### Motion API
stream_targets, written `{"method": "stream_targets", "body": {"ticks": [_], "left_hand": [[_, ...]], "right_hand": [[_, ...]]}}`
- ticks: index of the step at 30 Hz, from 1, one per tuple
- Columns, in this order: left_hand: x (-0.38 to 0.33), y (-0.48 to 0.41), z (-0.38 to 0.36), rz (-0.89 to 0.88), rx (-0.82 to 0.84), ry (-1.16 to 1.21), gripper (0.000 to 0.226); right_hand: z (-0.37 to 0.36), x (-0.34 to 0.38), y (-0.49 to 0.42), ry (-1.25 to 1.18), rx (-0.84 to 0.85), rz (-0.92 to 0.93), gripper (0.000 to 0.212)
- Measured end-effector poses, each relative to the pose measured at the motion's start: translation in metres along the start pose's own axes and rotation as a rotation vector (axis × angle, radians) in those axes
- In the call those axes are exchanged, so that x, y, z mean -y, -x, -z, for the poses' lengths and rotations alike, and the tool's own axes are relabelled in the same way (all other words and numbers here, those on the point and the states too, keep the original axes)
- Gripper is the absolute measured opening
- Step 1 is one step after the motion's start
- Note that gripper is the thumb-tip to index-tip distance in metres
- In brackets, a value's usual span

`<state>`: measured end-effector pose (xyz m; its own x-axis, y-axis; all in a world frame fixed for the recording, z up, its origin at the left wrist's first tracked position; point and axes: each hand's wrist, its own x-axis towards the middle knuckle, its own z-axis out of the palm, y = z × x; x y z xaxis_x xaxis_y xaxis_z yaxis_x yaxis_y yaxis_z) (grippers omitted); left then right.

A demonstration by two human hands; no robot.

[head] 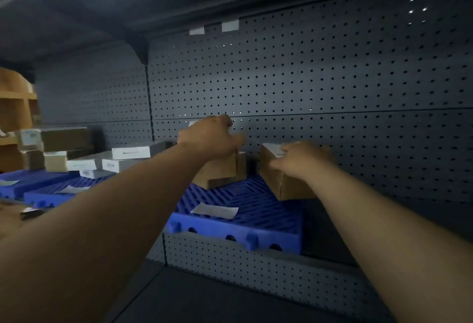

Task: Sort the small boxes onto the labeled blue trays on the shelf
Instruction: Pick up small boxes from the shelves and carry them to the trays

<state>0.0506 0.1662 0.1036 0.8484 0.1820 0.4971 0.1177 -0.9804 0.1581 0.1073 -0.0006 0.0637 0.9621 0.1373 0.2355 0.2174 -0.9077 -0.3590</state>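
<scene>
Fingers (pixel 238 141) of my left hand (pixel 212 135) curl down over the top of a brown cardboard box (pixel 220 170), gripping it at the back left corner of the labeled blue tray (pixel 256 230). Whether that box sits on the tray or hangs just above it, I cannot tell. My right hand (pixel 303 160) lies on top of a second brown box (pixel 289 187) at the tray's back right corner. Its fingers (pixel 277 164) reach toward that box's left edge, but blur hides whether they clasp it or only rest there. The two boxes stand apart, with a dark gap between them. A white paper label (pixel 215 210) lies on the tray's ribbed surface near its front edge. Behind the tray rises a grey pegboard wall (pixel 332 79). Left of the tray, on the same shelf (pixel 256 263), more blue trays (pixel 46 184) carry small white and grey boxes (pixel 128 153), loosely stacked.
</scene>
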Motion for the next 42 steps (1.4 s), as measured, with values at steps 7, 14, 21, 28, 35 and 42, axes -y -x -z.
{"method": "stream_targets", "body": {"ticks": [7, 14, 21, 28, 35, 42], "left_hand": [[0.028, -0.071, -0.015, -0.141, 0.067, 0.035, 0.059], [0.049, -0.118, -0.028, -0.226, 0.135, -0.063, 0.066], [0.05, -0.124, -0.023, -0.278, 0.252, -0.012, 0.09], [0.059, -0.116, -0.022, -0.349, 0.234, -0.03, 0.085], [0.046, -0.069, -0.028, -0.511, -0.109, -0.009, 0.073], [-0.008, 0.0, -0.025, -0.615, -0.063, 0.147, 0.068]], "right_hand": [[-0.019, 0.016, -0.031, 0.136, -0.004, -0.221, 0.081], [-0.035, 0.044, -0.048, 0.278, 0.001, -0.444, 0.087], [-0.037, 0.073, -0.03, 0.246, 0.067, -0.399, 0.069], [-0.054, 0.072, -0.017, 0.223, -0.056, -0.463, 0.069], [-0.055, 0.065, 0.019, 0.125, -0.279, -0.413, 0.07], [-0.029, 0.036, 0.097, 0.208, -0.427, -0.406, 0.067]]}}
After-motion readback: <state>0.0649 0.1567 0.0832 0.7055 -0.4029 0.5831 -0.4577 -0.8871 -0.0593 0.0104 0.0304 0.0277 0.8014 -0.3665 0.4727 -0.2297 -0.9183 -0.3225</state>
